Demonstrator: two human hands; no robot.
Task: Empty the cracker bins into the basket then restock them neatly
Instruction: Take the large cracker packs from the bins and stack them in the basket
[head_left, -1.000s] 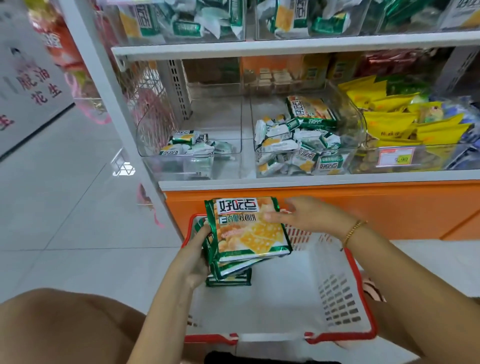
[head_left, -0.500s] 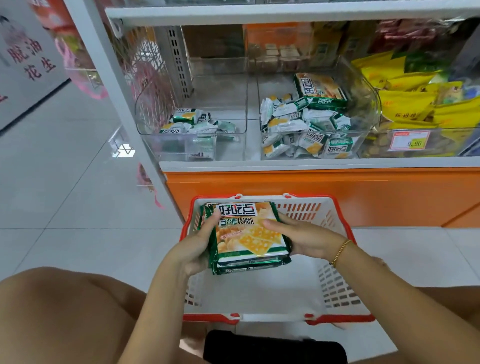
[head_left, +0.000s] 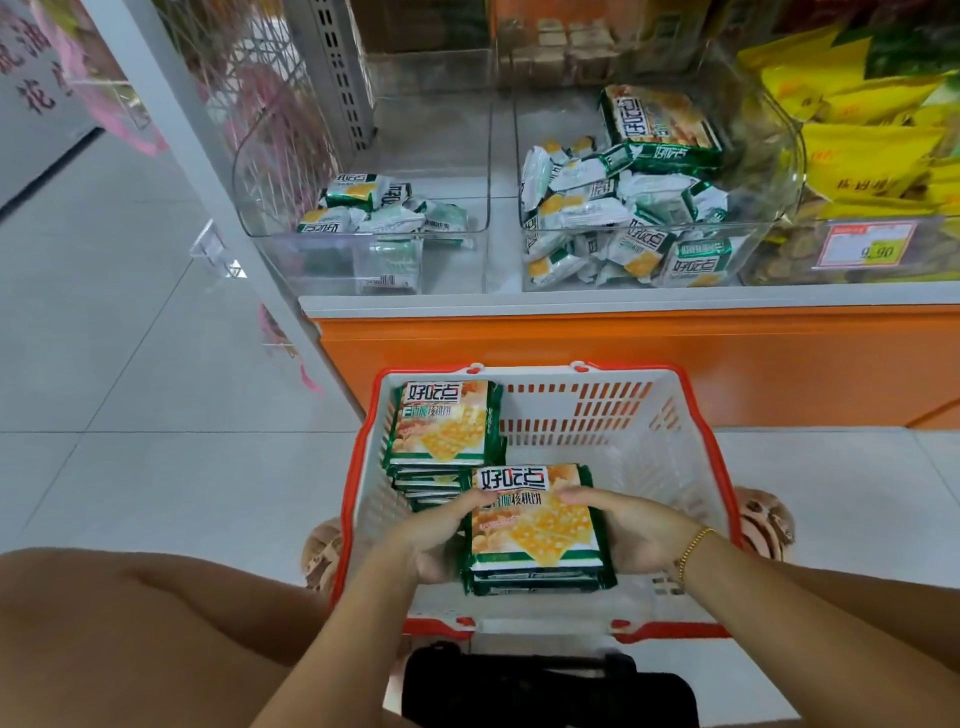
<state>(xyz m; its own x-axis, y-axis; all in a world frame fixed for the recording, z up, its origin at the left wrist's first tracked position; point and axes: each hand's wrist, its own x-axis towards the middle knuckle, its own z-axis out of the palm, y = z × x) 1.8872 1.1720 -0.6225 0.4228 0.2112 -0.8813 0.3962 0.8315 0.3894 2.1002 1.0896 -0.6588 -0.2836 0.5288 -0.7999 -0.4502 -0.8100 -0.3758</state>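
Observation:
A red-rimmed white basket (head_left: 696, 447) stands on the floor below the shelf. Inside it, at the far left, sits a stack of green cracker packs (head_left: 441, 431). My left hand (head_left: 436, 540) and my right hand (head_left: 634, 535) grip a second small stack of cracker packs (head_left: 535, 535) from both sides, low in the basket's near half. On the shelf, the left clear bin (head_left: 363, 260) holds a few small cracker packets. The right clear bin (head_left: 649, 228) holds several small packets and large packs (head_left: 660, 124) at its back.
An orange base panel (head_left: 571, 343) runs under the shelf. Yellow snack bags (head_left: 872, 130) fill the bin to the right, with a price tag (head_left: 867, 244) on its front. A white shelf post (head_left: 171, 119) stands at the left. A dark object (head_left: 545, 686) lies near my knees.
Both hands carried part of the stack down and toward me inside the basket, leaving the other packs stacked at the basket's far left. The view tilted downward.

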